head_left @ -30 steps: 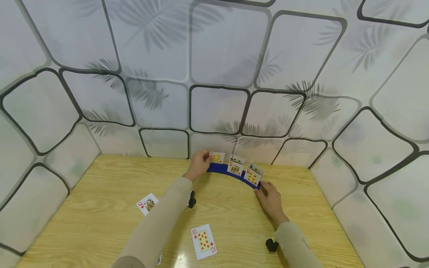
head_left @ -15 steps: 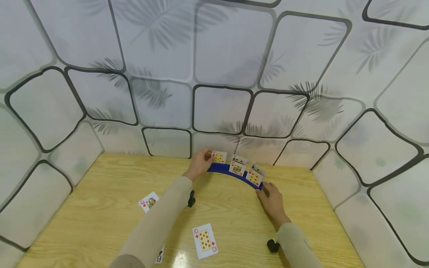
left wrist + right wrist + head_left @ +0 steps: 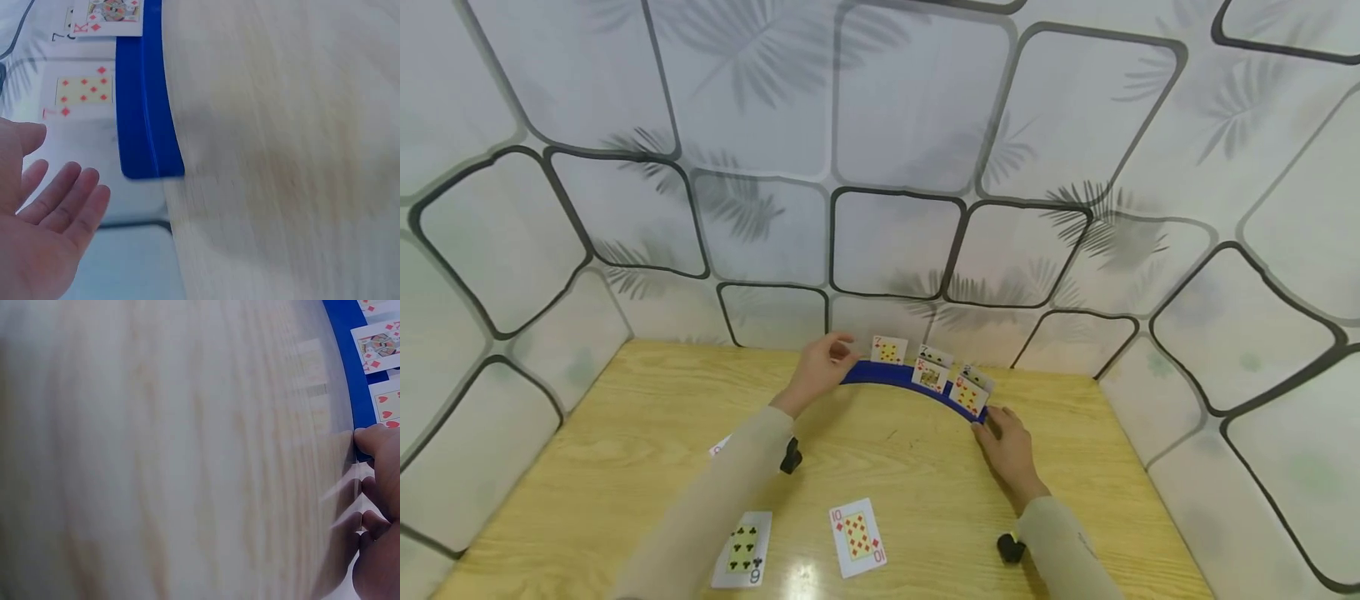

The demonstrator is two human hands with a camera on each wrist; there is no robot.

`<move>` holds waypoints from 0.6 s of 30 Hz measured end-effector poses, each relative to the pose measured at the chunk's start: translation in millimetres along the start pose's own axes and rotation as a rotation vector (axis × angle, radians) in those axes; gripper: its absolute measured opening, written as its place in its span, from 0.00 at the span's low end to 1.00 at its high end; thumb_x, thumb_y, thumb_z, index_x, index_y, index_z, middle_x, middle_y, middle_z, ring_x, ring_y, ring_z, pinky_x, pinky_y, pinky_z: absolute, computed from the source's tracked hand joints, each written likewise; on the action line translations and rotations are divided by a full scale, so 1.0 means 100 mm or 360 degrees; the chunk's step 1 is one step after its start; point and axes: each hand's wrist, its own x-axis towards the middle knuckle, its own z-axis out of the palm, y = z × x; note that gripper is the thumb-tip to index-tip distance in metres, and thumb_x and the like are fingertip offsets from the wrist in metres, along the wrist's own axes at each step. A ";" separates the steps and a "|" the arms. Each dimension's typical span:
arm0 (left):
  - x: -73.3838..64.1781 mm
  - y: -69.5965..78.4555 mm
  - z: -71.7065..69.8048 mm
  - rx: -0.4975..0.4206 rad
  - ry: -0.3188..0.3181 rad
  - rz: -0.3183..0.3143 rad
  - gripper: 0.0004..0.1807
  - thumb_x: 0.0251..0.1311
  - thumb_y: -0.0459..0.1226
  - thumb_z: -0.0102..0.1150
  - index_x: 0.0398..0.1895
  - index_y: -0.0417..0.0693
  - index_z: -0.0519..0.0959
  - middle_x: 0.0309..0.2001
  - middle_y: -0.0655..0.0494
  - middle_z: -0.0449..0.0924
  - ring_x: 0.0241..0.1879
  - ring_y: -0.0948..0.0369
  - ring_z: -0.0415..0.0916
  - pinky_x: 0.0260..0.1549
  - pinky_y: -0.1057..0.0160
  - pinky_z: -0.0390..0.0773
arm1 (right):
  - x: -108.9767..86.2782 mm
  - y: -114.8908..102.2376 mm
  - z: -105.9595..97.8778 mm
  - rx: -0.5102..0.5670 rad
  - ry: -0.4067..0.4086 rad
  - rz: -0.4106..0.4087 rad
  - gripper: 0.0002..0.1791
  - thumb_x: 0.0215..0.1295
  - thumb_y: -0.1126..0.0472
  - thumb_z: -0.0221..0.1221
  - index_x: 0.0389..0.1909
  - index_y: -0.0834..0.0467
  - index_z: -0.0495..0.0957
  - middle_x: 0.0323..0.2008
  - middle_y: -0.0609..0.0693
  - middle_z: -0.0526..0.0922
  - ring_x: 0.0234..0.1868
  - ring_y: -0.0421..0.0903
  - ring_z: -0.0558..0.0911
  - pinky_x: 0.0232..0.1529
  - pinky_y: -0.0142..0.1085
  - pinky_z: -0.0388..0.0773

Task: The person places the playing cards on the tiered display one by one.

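From where I'm standing, the head view is showing a curved blue card holder [image 3: 886, 374] resting on the wooden table [image 3: 917, 492] near the patterned wall, with the seven of diamonds [image 3: 889, 350] sitting upright toward its left end, and the king of diamonds [image 3: 930, 377] and a heart card [image 3: 967, 397] each overlapping a card behind. The left hand [image 3: 820, 364] is hanging just beside the holder's left end, while the right hand [image 3: 1009, 446] is keeping to the other end; the ten of diamonds [image 3: 858, 538] and a club card [image 3: 743, 548] are lying face up nearer the person. In the left wrist view, that hand's fingers are spreading apart and gripping nothing, the seven standing free beyond them; I'd be keeping those fingers clear, so as not to be knocking the card askew. In the right wrist view, the thumb is pressing on the holder's front and the fingers are curling behind, apparently pinching its end. I'd be judging that a light, steady pinch is serving best there, since any jerk is likely to be shaking every card at once.
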 end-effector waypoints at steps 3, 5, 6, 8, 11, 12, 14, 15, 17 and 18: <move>-0.13 -0.06 -0.15 0.0029 0.0027 0.0027 0.21 0.74 0.39 0.64 0.64 0.38 0.78 0.49 0.39 0.87 0.50 0.44 0.86 0.50 0.44 0.87 | 0.00 0.01 0.01 -0.0012 0.0009 -0.0011 0.30 0.78 0.57 0.60 0.72 0.70 0.70 0.73 0.74 0.68 0.77 0.75 0.61 0.78 0.68 0.56; -0.21 -0.12 -0.24 0.0053 0.0047 0.0027 0.20 0.73 0.39 0.64 0.63 0.38 0.79 0.49 0.39 0.87 0.50 0.44 0.86 0.50 0.44 0.86 | 0.01 0.01 0.01 -0.0020 0.0017 -0.0012 0.30 0.78 0.56 0.60 0.72 0.70 0.70 0.73 0.74 0.68 0.77 0.75 0.62 0.78 0.68 0.56; -0.25 -0.15 -0.27 0.0077 0.0064 0.0032 0.20 0.73 0.38 0.65 0.62 0.39 0.79 0.49 0.39 0.87 0.50 0.43 0.87 0.50 0.44 0.87 | 0.01 0.01 0.01 -0.0023 0.0021 -0.0012 0.30 0.78 0.56 0.60 0.72 0.70 0.70 0.73 0.74 0.69 0.77 0.76 0.63 0.78 0.68 0.57; -0.34 -0.20 -0.35 0.0129 0.0085 0.0019 0.19 0.72 0.39 0.66 0.61 0.40 0.79 0.48 0.38 0.88 0.50 0.43 0.86 0.51 0.43 0.86 | 0.01 0.01 0.02 -0.0027 0.0032 -0.0018 0.30 0.77 0.57 0.60 0.71 0.70 0.71 0.72 0.75 0.69 0.76 0.76 0.64 0.77 0.69 0.58; -0.49 -0.26 -0.47 0.0234 0.0113 -0.0001 0.19 0.71 0.39 0.66 0.61 0.40 0.80 0.48 0.37 0.88 0.51 0.42 0.86 0.51 0.42 0.86 | 0.01 0.00 0.02 -0.0022 0.0031 -0.0007 0.29 0.77 0.56 0.61 0.71 0.70 0.72 0.72 0.74 0.69 0.76 0.76 0.63 0.77 0.69 0.57; -0.55 -0.26 -0.51 0.0272 0.0122 -0.0003 0.20 0.71 0.39 0.66 0.61 0.40 0.80 0.48 0.37 0.88 0.51 0.41 0.86 0.50 0.41 0.86 | 0.01 0.00 0.02 -0.0023 0.0028 -0.0006 0.29 0.77 0.56 0.61 0.71 0.69 0.72 0.73 0.74 0.69 0.77 0.76 0.63 0.77 0.69 0.57; -0.65 -0.28 -0.58 0.0346 0.0129 0.0000 0.20 0.71 0.40 0.66 0.61 0.39 0.79 0.48 0.36 0.88 0.51 0.40 0.85 0.50 0.39 0.85 | 0.02 0.01 0.02 -0.0022 0.0022 -0.0002 0.29 0.77 0.56 0.60 0.71 0.68 0.72 0.73 0.73 0.70 0.78 0.75 0.62 0.78 0.69 0.56; -0.70 -0.29 -0.62 0.0374 0.0130 0.0002 0.21 0.71 0.39 0.66 0.62 0.38 0.79 0.49 0.35 0.88 0.51 0.39 0.85 0.50 0.39 0.85 | 0.02 0.01 0.02 -0.0018 0.0018 0.0004 0.29 0.78 0.56 0.60 0.71 0.68 0.72 0.73 0.72 0.70 0.78 0.74 0.61 0.78 0.68 0.55; -0.81 -0.30 -0.68 0.0412 0.0129 -0.0007 0.22 0.71 0.40 0.66 0.62 0.38 0.78 0.50 0.33 0.87 0.52 0.38 0.85 0.50 0.37 0.84 | 0.02 0.01 0.02 -0.0023 0.0022 -0.0003 0.29 0.78 0.56 0.60 0.71 0.68 0.72 0.73 0.72 0.70 0.78 0.74 0.61 0.78 0.68 0.56; -0.86 -0.30 -0.71 0.0432 0.0125 -0.0013 0.22 0.71 0.40 0.66 0.63 0.37 0.78 0.51 0.32 0.87 0.53 0.37 0.84 0.50 0.37 0.84 | 0.02 0.01 0.02 -0.0027 0.0020 -0.0004 0.29 0.78 0.55 0.60 0.71 0.68 0.72 0.73 0.72 0.70 0.78 0.74 0.61 0.78 0.69 0.56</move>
